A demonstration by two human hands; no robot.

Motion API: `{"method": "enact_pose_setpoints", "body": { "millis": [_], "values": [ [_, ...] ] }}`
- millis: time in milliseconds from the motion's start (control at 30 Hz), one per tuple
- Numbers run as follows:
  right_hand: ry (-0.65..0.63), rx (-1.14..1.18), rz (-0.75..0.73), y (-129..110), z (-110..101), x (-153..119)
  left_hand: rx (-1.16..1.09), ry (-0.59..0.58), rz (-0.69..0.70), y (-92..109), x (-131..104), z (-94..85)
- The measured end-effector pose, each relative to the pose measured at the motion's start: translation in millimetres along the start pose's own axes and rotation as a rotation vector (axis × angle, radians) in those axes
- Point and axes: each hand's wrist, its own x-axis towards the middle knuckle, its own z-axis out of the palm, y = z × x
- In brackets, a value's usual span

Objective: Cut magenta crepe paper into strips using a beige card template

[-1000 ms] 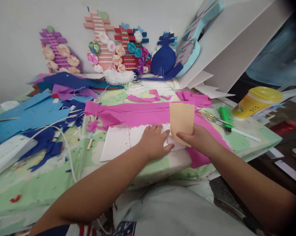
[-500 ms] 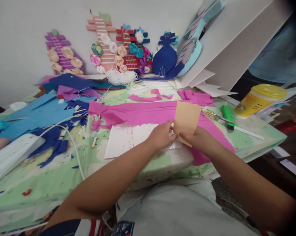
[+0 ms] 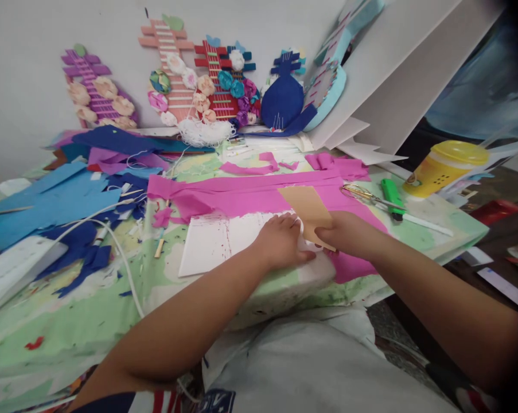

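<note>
While the right hand (image 3: 349, 232) is pinching a tan paper piece (image 3: 308, 209) between closed fingers, tilting it low over the pink paper sheet (image 3: 241, 198), the left hand (image 3: 282, 244) is pressing down on a white board (image 3: 224, 241), fingers curled near the tan piece's lower corner and gripping nothing I can make out. Scissors (image 3: 362, 195) and a green lighter (image 3: 390, 192) are lying just beyond on the cluttered counter (image 3: 69, 321). Risk as judged: the thin tan piece is looking liable to crease or slide askew, since one corner alone is carrying it.

Both forearms outstretched, left hand (image 3: 282, 241) palm-down, right hand (image 3: 343, 232) fingers pinched.
</note>
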Motion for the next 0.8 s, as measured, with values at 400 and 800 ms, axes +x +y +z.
{"method": "enact_pose_setpoints", "body": {
  "millis": [400,800],
  "values": [
    [-0.222,-0.065,0.034,-9.2,-16.2,1.4,0.036,0.006,-0.018,-1.2,-0.4,2.5],
    [-0.043,0.341,0.03,50.7,-77.8,-4.5,0.049,-0.088,-0.034,-4.1,-3.4,-0.7]
  ]
}}
